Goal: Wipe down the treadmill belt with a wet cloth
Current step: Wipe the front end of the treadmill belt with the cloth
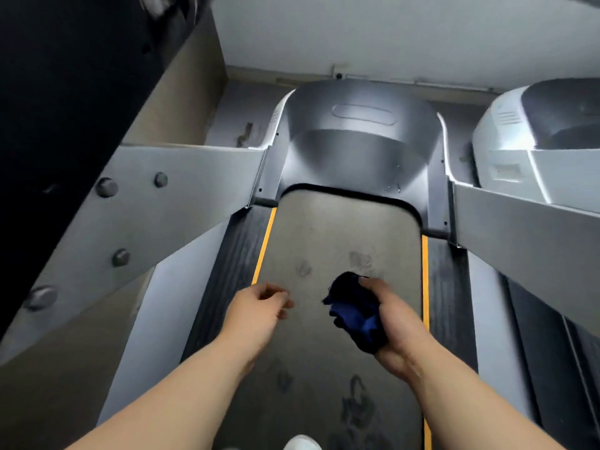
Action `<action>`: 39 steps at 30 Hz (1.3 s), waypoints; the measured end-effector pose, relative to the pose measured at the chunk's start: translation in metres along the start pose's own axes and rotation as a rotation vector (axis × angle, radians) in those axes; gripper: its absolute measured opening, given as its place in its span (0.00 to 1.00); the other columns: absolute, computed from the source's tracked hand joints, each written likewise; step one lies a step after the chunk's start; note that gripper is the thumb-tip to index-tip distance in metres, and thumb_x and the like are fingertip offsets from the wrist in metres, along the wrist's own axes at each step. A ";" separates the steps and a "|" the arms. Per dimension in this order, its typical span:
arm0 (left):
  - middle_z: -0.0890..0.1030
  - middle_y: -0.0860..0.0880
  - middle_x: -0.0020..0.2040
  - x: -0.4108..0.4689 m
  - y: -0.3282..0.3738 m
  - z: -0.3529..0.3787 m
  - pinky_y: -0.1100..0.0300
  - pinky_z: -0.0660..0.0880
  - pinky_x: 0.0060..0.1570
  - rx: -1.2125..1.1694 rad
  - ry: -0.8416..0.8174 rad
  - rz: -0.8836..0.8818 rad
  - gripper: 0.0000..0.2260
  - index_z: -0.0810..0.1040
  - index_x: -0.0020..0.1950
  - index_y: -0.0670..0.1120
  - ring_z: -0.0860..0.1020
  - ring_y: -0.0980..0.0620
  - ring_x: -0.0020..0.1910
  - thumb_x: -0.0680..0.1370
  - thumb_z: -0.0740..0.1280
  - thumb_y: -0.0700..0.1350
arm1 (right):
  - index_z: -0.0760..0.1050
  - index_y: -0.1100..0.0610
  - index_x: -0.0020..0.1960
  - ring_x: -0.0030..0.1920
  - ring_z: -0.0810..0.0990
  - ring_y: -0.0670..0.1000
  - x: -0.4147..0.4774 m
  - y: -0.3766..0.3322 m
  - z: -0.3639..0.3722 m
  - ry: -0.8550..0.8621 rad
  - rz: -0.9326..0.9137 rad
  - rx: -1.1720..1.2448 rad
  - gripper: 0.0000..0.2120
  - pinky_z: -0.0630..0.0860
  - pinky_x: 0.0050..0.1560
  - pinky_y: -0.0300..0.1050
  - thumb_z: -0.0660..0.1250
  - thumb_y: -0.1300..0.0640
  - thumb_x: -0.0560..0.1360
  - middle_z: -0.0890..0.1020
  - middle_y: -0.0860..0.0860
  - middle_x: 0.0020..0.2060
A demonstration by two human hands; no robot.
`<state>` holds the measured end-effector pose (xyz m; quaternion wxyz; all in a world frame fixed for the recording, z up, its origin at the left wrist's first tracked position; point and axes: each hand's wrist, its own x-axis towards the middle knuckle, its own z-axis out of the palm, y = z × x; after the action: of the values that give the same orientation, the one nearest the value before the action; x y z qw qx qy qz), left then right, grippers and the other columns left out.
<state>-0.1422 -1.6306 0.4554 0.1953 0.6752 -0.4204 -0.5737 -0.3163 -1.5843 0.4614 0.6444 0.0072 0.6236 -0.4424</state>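
Observation:
The grey treadmill belt [341,228] runs away from me, dusty, with dark footprints and smudges on it and a yellow stripe down each side. My right hand [394,323] grips a bunched dark blue cloth [354,313] above the belt's middle right. My left hand [259,308] hovers above the belt's left part, fingers loosely curled with nothing in them. The two hands are apart, and the cloth is off the belt.
A dark grey motor cover [360,141] closes the belt's far end. Silver side uprights [181,190] slope on both sides. A second treadmill [535,141] stands at the right, a wall behind. A white shoe tip [302,443] shows at the bottom.

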 end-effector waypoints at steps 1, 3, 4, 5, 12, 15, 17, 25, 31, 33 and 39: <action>0.84 0.52 0.39 0.013 0.003 0.000 0.60 0.74 0.42 0.028 0.002 -0.010 0.06 0.81 0.45 0.47 0.79 0.54 0.37 0.78 0.65 0.41 | 0.76 0.56 0.58 0.42 0.83 0.59 0.012 -0.001 0.003 0.025 -0.003 -0.042 0.11 0.78 0.37 0.46 0.63 0.55 0.77 0.83 0.59 0.49; 0.84 0.52 0.39 0.042 0.009 -0.002 0.62 0.74 0.41 0.114 0.008 -0.003 0.05 0.82 0.43 0.48 0.80 0.54 0.38 0.76 0.66 0.42 | 0.75 0.50 0.56 0.46 0.82 0.59 0.035 -0.008 0.010 0.095 -0.040 -0.128 0.10 0.78 0.38 0.48 0.65 0.59 0.76 0.83 0.58 0.49; 0.83 0.52 0.39 0.059 0.012 -0.003 0.63 0.74 0.40 0.136 0.026 0.006 0.05 0.82 0.42 0.47 0.80 0.54 0.39 0.75 0.68 0.42 | 0.75 0.49 0.55 0.46 0.82 0.58 0.049 -0.013 0.013 0.133 -0.066 -0.163 0.11 0.79 0.39 0.48 0.65 0.61 0.75 0.82 0.56 0.48; 0.83 0.50 0.39 0.077 0.015 -0.004 0.63 0.74 0.39 0.132 0.044 0.018 0.03 0.83 0.43 0.46 0.80 0.53 0.40 0.75 0.69 0.42 | 0.75 0.49 0.55 0.46 0.82 0.58 0.065 -0.020 0.019 0.162 -0.092 -0.195 0.12 0.79 0.41 0.50 0.65 0.63 0.75 0.82 0.56 0.48; 0.81 0.53 0.40 0.225 -0.004 0.013 0.66 0.74 0.38 0.214 0.039 0.093 0.02 0.80 0.43 0.49 0.77 0.58 0.39 0.74 0.71 0.44 | 0.75 0.58 0.47 0.24 0.75 0.50 0.230 -0.040 0.052 0.191 -0.237 -0.379 0.08 0.71 0.26 0.40 0.61 0.68 0.72 0.77 0.54 0.30; 0.80 0.53 0.40 0.289 -0.030 0.028 0.68 0.73 0.37 0.308 0.029 0.095 0.03 0.80 0.45 0.48 0.77 0.57 0.40 0.73 0.72 0.43 | 0.75 0.60 0.45 0.30 0.75 0.53 0.310 -0.022 0.058 0.219 -0.259 -0.353 0.06 0.71 0.30 0.42 0.61 0.64 0.70 0.76 0.55 0.30; 0.80 0.56 0.40 0.334 -0.049 0.038 0.68 0.71 0.35 0.402 0.040 0.093 0.05 0.79 0.45 0.50 0.77 0.57 0.40 0.72 0.71 0.43 | 0.75 0.62 0.44 0.31 0.75 0.55 0.361 -0.010 0.062 0.254 -0.264 -0.310 0.07 0.73 0.32 0.44 0.61 0.62 0.69 0.76 0.53 0.30; 0.60 0.50 0.76 0.506 -0.090 0.071 0.54 0.63 0.68 0.926 -0.005 0.286 0.29 0.58 0.76 0.49 0.61 0.49 0.73 0.76 0.62 0.43 | 0.76 0.54 0.45 0.37 0.80 0.53 0.559 -0.045 0.057 0.287 -0.531 -0.941 0.09 0.75 0.36 0.43 0.58 0.56 0.71 0.78 0.56 0.49; 0.36 0.43 0.77 0.580 -0.100 0.066 0.55 0.50 0.73 1.301 -0.123 0.274 0.44 0.38 0.78 0.43 0.45 0.47 0.77 0.77 0.67 0.51 | 0.75 0.55 0.56 0.58 0.70 0.57 0.650 -0.071 0.067 0.264 -0.819 -1.446 0.11 0.67 0.51 0.44 0.60 0.54 0.75 0.73 0.53 0.57; 0.30 0.46 0.76 0.585 -0.108 0.066 0.55 0.56 0.72 1.344 -0.145 0.260 0.46 0.36 0.77 0.44 0.47 0.48 0.77 0.76 0.68 0.54 | 0.73 0.56 0.61 0.60 0.67 0.58 0.665 -0.065 0.067 0.250 -0.844 -1.577 0.15 0.67 0.57 0.46 0.60 0.53 0.76 0.70 0.54 0.62; 0.26 0.50 0.74 0.590 -0.113 0.062 0.54 0.61 0.71 1.303 -0.144 0.269 0.46 0.37 0.78 0.48 0.45 0.51 0.77 0.75 0.70 0.52 | 0.68 0.54 0.67 0.59 0.66 0.61 0.663 -0.025 0.096 0.061 -0.895 -1.674 0.23 0.64 0.62 0.49 0.61 0.51 0.73 0.67 0.55 0.66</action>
<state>-0.1687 -2.0198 -0.0051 -0.2112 0.5568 -0.7735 -0.2170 -0.3666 -2.0252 -0.0409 0.1943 -0.6852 0.6996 -0.0573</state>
